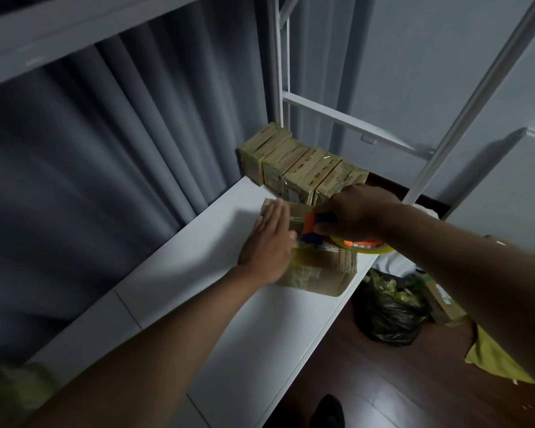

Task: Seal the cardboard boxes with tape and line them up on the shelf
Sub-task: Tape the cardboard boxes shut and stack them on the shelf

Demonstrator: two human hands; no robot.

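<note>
Tape may wrinkle if the flat left hand (267, 242) slips off the cardboard box (318, 270) while the right hand (357, 213) grips the tape dispenser (318, 225).

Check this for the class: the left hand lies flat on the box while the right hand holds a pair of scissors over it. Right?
Not quite. In the head view the right hand holds a tape dispenser, not scissors. The left hand does lie flat on the box.
</note>
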